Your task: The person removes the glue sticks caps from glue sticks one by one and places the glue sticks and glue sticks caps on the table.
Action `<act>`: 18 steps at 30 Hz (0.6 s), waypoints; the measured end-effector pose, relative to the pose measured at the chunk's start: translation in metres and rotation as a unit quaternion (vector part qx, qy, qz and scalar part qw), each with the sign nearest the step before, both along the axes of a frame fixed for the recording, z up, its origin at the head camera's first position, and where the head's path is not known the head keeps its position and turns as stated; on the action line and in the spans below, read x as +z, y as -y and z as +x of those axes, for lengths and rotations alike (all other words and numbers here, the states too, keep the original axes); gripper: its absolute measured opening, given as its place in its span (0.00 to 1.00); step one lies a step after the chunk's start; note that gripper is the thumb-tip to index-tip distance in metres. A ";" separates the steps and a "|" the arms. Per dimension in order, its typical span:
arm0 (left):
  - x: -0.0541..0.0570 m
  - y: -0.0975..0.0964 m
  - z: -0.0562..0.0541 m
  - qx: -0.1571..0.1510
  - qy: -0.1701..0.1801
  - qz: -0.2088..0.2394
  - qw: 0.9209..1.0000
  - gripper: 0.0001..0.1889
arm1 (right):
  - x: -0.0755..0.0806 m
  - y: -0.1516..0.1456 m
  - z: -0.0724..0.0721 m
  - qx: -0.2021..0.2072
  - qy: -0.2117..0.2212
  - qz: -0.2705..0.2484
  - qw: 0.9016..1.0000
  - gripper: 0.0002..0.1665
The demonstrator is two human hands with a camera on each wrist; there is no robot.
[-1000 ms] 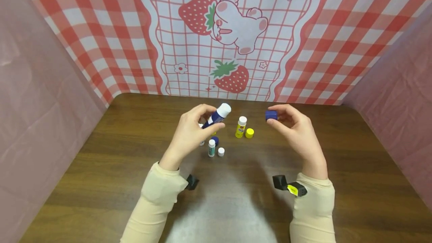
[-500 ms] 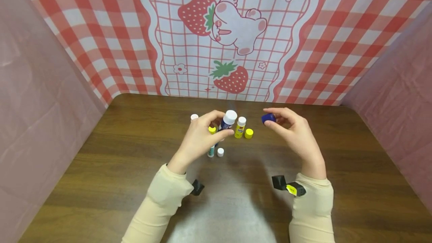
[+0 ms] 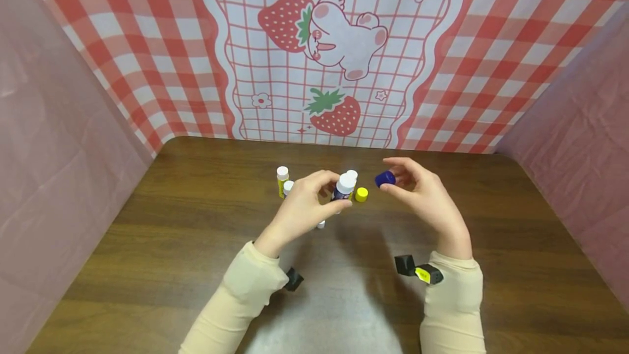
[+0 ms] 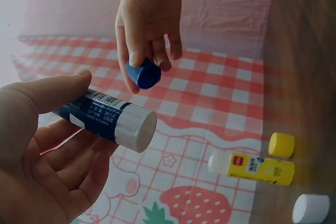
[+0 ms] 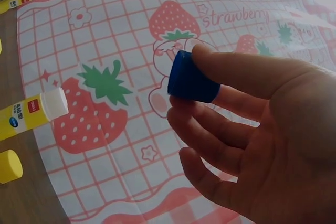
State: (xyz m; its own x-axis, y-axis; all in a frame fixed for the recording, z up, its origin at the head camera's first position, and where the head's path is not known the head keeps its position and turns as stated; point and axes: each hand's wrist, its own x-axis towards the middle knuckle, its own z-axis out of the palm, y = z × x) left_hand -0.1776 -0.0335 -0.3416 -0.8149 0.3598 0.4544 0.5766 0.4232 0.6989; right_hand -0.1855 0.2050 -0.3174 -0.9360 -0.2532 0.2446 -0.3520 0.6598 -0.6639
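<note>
My left hand (image 3: 309, 201) grips a dark blue glue stick (image 4: 100, 113), its white uncapped end (image 4: 137, 128) pointing toward the right hand. Between thumb and fingers my right hand (image 3: 425, 195) pinches a blue cap (image 5: 193, 78), whose open end faces the glue stick in the left wrist view. The two are held apart, above the table. Behind the glue stick in the head view, a yellow glue stick (image 4: 262, 168) stands uncapped, with its yellow cap (image 3: 361, 194) beside it.
Left of the left hand stand another yellow glue stick (image 3: 282, 181) and a white-topped one (image 3: 288, 187), partly hidden. A small white cap (image 3: 321, 224) lies on the wooden table (image 3: 172, 266). A checked strawberry cloth (image 3: 334, 53) hangs at the back.
My left hand has moved right and a little nearer with the glue stick, tipping its white end toward the camera. The right hand has shifted slightly left, turning the blue cap.
</note>
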 end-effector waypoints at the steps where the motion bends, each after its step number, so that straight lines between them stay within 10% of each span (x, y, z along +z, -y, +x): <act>1: -0.001 -0.002 0.000 -0.003 0.001 -0.001 1.000 0.17 | -0.001 0.000 -0.001 0.002 0.005 0.002 1.000 0.28; 18: -0.032 -0.031 -0.004 -0.036 0.077 -0.041 0.996 0.18 | -0.019 -0.001 -0.013 0.029 0.053 0.009 0.998 0.22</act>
